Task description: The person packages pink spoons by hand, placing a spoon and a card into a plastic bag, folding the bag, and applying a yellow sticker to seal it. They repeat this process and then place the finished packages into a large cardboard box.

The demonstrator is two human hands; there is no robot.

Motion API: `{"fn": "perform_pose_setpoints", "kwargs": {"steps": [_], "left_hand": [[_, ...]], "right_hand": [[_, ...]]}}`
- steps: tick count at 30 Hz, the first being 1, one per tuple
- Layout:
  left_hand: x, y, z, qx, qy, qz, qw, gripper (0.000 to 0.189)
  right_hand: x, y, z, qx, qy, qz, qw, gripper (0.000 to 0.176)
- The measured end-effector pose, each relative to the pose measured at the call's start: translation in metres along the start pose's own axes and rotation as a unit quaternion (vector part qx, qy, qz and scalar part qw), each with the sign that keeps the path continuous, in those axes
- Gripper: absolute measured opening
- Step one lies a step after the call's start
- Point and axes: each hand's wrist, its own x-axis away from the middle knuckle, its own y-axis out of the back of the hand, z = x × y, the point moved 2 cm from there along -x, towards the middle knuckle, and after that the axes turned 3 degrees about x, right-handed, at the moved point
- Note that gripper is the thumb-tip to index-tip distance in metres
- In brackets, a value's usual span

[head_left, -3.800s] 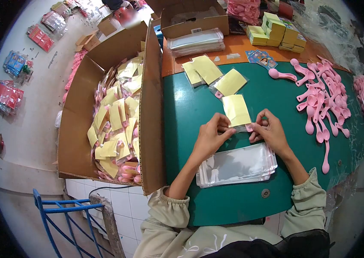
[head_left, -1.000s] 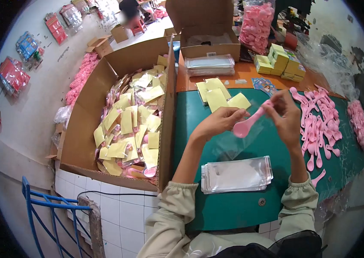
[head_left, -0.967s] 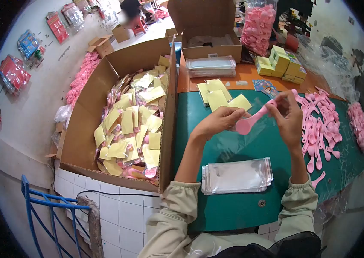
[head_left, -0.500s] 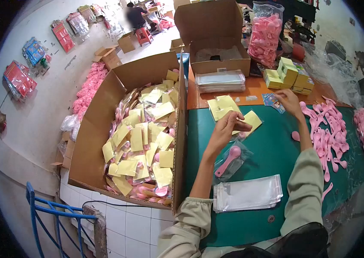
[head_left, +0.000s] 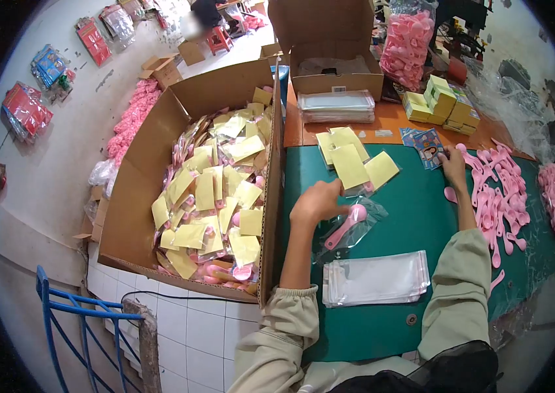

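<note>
My right hand (head_left: pixel 454 167) pinches a blue printed card (head_left: pixel 429 148) near more cards at the mat's back edge. My left hand (head_left: pixel 318 202) is over the green mat, at the upper left of a pink spoon (head_left: pixel 345 226) in a clear bag; its fingers are bent and partly apart, with nothing seen in them. Behind it lie packed pieces with yellow cards (head_left: pixel 349 166). A stack of clear bags (head_left: pixel 375 278) lies nearer my body. Loose pink spoons (head_left: pixel 497 190) are heaped to the right of my right hand.
A big carton (head_left: pixel 120 216) full of packed spoons stands at the left. An open box (head_left: pixel 336 84), clear sleeves (head_left: pixel 336 107), yellow card stacks (head_left: pixel 439 98) and a bag of pink spoons (head_left: pixel 408 46) are at the back. A person (head_left: pixel 206 13) sits far off.
My right hand has taken hold of a blue card and lifted it. My left hand has moved down and left, off the yellow cards towards the bagged spoon. The view has shifted slightly.
</note>
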Motion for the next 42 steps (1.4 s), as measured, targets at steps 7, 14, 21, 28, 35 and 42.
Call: {"fn": "perform_pose_setpoints", "kwargs": {"steps": [7, 14, 21, 28, 35, 42], "left_hand": [[-0.002, -0.020, -0.012, -0.024, -0.038, 0.058, 0.997, 0.059], [-0.009, -0.015, 0.000, 0.152, -0.118, 0.117, 0.974, 0.069], [-0.001, 0.006, -0.023, 0.493, -0.134, 0.058, 0.857, 0.058], [-0.008, -0.012, -0.035, 0.422, -0.233, 0.134, 0.866, 0.035], [0.006, -0.013, -0.039, 0.539, -0.184, 0.131, 0.812, 0.040], [0.002, -0.014, -0.043, 0.453, -0.197, 0.212, 0.844, 0.022]], "right_hand": [[0.043, 0.056, 0.070, 0.089, 0.067, -0.111, 0.987, 0.024], [0.057, 0.105, 0.144, 0.009, 0.187, 0.013, 0.982, 0.014], [0.108, 0.132, 0.255, 0.010, 0.309, 0.055, 0.950, 0.023], [0.128, 0.138, 0.282, -0.086, 0.460, 0.182, 0.865, 0.029], [0.128, 0.135, 0.278, -0.080, 0.437, 0.149, 0.883, 0.027], [0.128, 0.131, 0.281, -0.109, 0.404, 0.117, 0.900, 0.018]]}}
